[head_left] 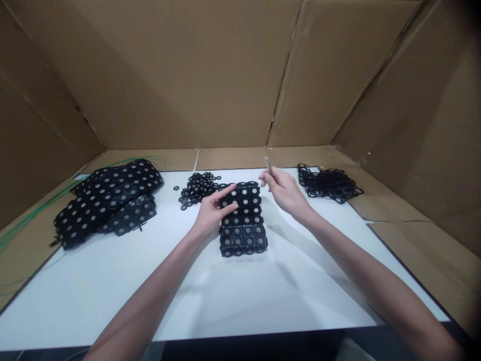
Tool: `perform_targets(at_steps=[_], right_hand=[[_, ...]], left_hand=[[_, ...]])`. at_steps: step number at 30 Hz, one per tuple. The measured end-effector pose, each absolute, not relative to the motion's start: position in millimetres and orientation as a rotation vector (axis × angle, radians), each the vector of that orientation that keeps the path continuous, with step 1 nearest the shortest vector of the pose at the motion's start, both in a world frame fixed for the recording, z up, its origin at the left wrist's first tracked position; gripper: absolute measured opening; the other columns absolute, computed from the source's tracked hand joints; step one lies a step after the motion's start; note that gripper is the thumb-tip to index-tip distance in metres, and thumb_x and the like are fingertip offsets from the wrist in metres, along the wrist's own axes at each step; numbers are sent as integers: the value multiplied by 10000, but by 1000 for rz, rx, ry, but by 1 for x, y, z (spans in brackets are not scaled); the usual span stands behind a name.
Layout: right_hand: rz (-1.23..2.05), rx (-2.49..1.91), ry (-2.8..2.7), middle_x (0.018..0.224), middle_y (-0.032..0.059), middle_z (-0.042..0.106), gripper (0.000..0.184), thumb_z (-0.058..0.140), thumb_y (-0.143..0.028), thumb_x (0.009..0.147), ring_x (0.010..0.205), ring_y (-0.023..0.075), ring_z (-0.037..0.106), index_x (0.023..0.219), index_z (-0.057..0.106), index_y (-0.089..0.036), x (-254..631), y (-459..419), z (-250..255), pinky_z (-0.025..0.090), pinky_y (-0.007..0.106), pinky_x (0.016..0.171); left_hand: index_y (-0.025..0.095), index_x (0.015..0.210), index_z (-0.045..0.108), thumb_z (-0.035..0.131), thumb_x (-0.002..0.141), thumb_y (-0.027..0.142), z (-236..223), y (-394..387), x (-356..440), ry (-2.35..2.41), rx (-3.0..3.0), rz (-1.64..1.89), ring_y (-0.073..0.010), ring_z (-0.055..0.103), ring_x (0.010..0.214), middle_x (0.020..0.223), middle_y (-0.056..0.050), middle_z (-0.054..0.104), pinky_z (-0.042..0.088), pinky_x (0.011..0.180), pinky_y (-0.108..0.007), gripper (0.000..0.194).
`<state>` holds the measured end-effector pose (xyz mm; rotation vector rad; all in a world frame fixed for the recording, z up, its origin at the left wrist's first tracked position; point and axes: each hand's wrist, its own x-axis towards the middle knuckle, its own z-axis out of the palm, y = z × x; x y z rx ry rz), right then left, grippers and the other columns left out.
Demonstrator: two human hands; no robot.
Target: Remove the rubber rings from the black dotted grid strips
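Near the middle of the white table lies a black panel (247, 220) with rows of round pale spots, its lower part looking shinier. My left hand (211, 213) grips the panel's upper left edge, thumb and fingers laid over it. Just off the upper right corner, my right hand (284, 192) is closed around a thin pale stick-like tool (267, 163) that points up; its lower end is hidden by the fingers. Behind the left hand is a heap of small black rings (199, 186).
Larger black spotted panels (112, 195) are piled at the left. Thin green strands (35, 215) trail past them along the edge. A tangle of black loops (330, 184) lies at the back right. Cardboard walls (225, 75) enclose the white tabletop (112, 286).
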<state>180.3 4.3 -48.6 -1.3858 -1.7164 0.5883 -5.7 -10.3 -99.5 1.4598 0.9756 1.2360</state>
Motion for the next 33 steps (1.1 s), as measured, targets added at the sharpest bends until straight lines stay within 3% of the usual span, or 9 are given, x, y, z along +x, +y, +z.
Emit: perform_targets(at_steps=[3,5,9,17,22,25,29,31,33], right_hand=[[972,-1510,-1654,594,-4,517,267,589,-402,689,564,109,470,668,512,-147,178,13,-60,353,248,548],[1163,-1458,-1522,556,-43,466,323,692,-359,573,519,84,433,726,506,-144,176,15,-66,330,230,516],[1186,-1353,-1313,554,-77,428,444,729,-240,499,489,64,411,858,486,-145,178,19,-70,306,212,481],[936,-1407,-1457,636,-40,481,456,718,-279,541,529,80,439,924,515,-136,181,24,-71,374,247,548],[487,-1355,-1559,938,54,499,286,468,-378,799,684,108,490,981,541,-169,176,11,-63,421,302,726],[565,-1197,-1631,954,57,480,329,343,-398,861,784,125,522,946,586,-193,172,1,-55,436,287,756],[657,-1067,-1772,960,40,495,356,345,-436,859,872,135,529,975,613,-232,169,-9,-45,430,294,816],[678,-1050,-1850,875,25,539,346,354,-426,860,827,126,538,981,617,-238,168,-12,-44,432,291,803],[769,-1025,-1859,762,16,572,334,391,-419,846,681,106,549,941,627,-203,167,-14,-45,464,262,688]], left_hand=[[219,1135,557,678,629,225,-100,-9,-7,882,1420,1253,-222,475,1124,1194,-57,560,342,965,-361,521],[221,1142,552,681,623,212,-100,-9,-8,833,1401,1226,-226,474,1125,1199,-59,556,340,965,-363,534],[222,1112,577,673,618,191,-99,-8,-12,898,1423,1125,-232,490,1100,1203,-66,551,350,950,-374,504],[170,944,668,682,597,216,-103,-4,-15,1105,1414,1158,-179,604,804,1012,-77,648,445,805,-344,350],[141,914,677,705,584,269,-104,-5,-16,1116,1285,1120,-172,598,737,839,-88,680,434,762,-337,356],[136,955,665,714,572,280,-106,-5,-16,1086,1232,1058,-153,580,665,741,-79,672,429,702,-323,413],[140,899,685,726,545,269,-105,-7,-14,1095,1262,1054,-136,554,634,724,-62,654,417,629,-286,379],[138,877,692,729,534,251,-104,-8,-13,1126,1263,1031,-135,553,627,756,-70,657,415,606,-279,363],[135,860,697,735,518,226,-106,-9,-13,1145,1244,1014,-139,562,640,841,-90,660,417,608,-280,356]])
